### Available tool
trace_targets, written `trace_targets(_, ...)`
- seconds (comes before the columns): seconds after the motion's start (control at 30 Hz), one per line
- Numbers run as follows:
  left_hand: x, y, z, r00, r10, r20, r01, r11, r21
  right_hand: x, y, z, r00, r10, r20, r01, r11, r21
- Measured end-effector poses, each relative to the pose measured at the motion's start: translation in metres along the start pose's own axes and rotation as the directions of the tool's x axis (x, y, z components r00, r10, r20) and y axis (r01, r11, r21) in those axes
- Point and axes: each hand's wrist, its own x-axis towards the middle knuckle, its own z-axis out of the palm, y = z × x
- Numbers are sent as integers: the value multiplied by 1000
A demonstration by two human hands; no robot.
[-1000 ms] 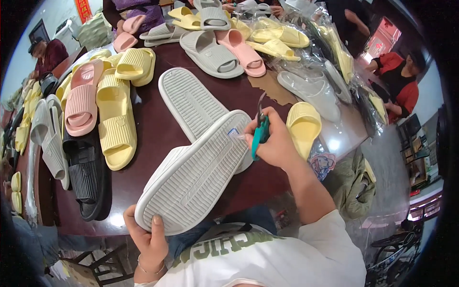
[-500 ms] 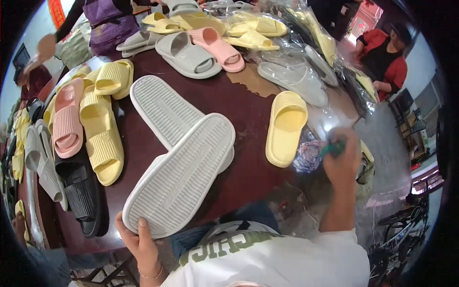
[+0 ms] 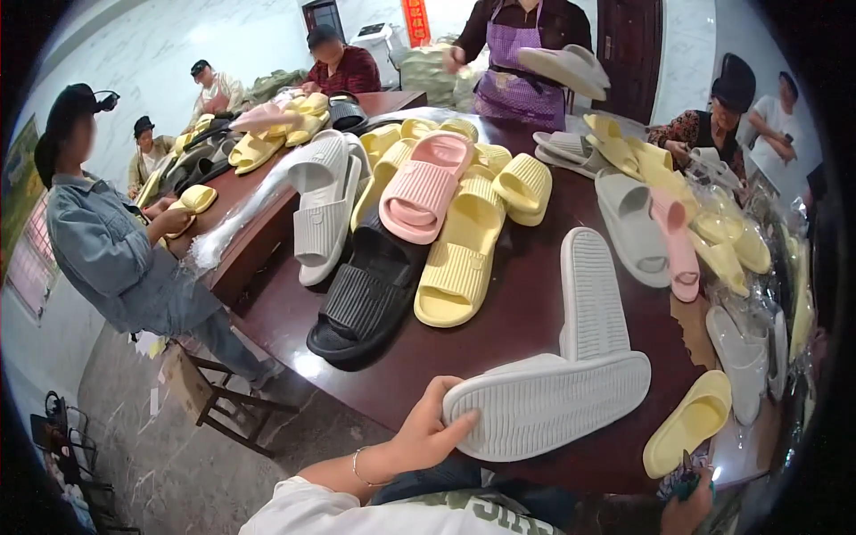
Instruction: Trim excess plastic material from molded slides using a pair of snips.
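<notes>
My left hand (image 3: 426, 430) pinches the end of a grey slide slipper (image 3: 553, 406), thumb on its ribbed sole, which faces up. A second grey slipper (image 3: 596, 294), also sole up, lies partly under the first on the table. At the lower right my right hand (image 3: 689, 510) is closed around a small dark green thing (image 3: 682, 477) whose kind I cannot make out; the picture's rim partly cuts off this hand. Just beyond it lies a yellow slipper (image 3: 688, 423), its open side up.
On the dark red table (image 3: 526, 334) stand yellow slippers (image 3: 456, 267), a pink one (image 3: 426, 187) and a black one (image 3: 367, 299). Grey slippers (image 3: 323, 205) are to their left. Plastic-wrapped slippers (image 3: 744, 343) crowd the right edge. Several co-workers sit or stand around; one holds a grey slipper (image 3: 571, 71).
The view has swung left, bringing more of the room in. My left hand keeps its hold on the grey slipper. My right hand remains near the yellow slipper, now at the lower right.
</notes>
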Motion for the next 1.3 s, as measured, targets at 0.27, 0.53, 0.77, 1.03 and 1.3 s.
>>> trace_targets(0.27, 16, 0, 9, 999, -12, -37, 10, 998, -56, 15, -39, -17, 919, 392, -49, -227, 624, 748)
trace_targets(0.53, 15, 6, -22, 954, 2, -299, -162, 845, -509, 85, -144, 12, 902, -260, -346, 431, 618, 658)
trace_targets(0.77, 0, 0, -55, 866, 180, -467, -368, 862, -348, 88, -168, 9, 951, -304, -59, 244, 620, 746)
trace_targets(1.03, 10, -13, -65, 875, 269, -404, -328, 941, -85, 108, -175, 20, 944, 49, 328, -324, -65, 944)
trace_targets(1.3, 9, -15, -91, 714, 447, -539, -423, 889, 176, 102, -119, 33, 999, 12, -31, 33, -224, 974)
